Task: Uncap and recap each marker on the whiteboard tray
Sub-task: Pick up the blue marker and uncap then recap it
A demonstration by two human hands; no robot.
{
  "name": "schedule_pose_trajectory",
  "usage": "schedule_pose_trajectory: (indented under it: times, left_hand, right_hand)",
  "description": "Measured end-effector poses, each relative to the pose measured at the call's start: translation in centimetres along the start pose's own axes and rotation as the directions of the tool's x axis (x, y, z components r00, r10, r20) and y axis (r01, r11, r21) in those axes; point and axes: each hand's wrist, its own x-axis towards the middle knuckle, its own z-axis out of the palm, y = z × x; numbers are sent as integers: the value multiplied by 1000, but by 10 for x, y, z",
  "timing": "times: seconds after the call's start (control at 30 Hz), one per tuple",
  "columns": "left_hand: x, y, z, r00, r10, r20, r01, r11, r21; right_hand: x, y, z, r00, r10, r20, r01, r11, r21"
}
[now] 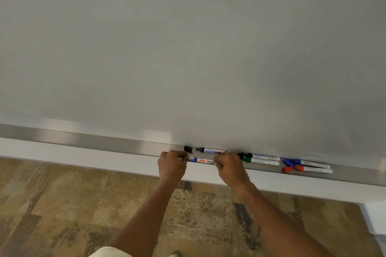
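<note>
Gripping opposite ends of one marker [201, 160], the left hand [172, 165] is pinched shut at the cap end and the right hand [230, 166] is closed round the barrel, w/ the pen kept level just at the tray [125, 148] front edge, prob. so cap and body pull straight apart. Behind it lies an uncapped black marker [210, 150], its loose cap [188, 149] just beside the tip (not yet recapped). Further right sit black [263, 156] and green [261, 161] markers, then blue [307, 163] and red [307, 169] ones, paired near the whiteboard [188, 48].

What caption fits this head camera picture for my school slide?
Both hands, left hand and right hand, grip a marker over the whiteboard tray, behind it an uncapped black marker.
</note>
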Motion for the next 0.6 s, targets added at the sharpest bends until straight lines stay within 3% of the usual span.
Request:
schedule_pose_trajectory:
  times: [0.3,0.5,0.6]
  left_hand:
    - [2,-1,0,998,49,27,-50,998,44]
    - [6,-4,0,998,56,38,-55,998,-36]
    - [9,-1,-4,992,123,-11,-124,988,-92]
  right_hand:
    - [-11,12,3,996,-91,12,92,992,-88]
    - [-12,15,-4,991,-131,-5,129,985,-117]
    - [-8,14,-10,990,-132,-45,126,986,-110]
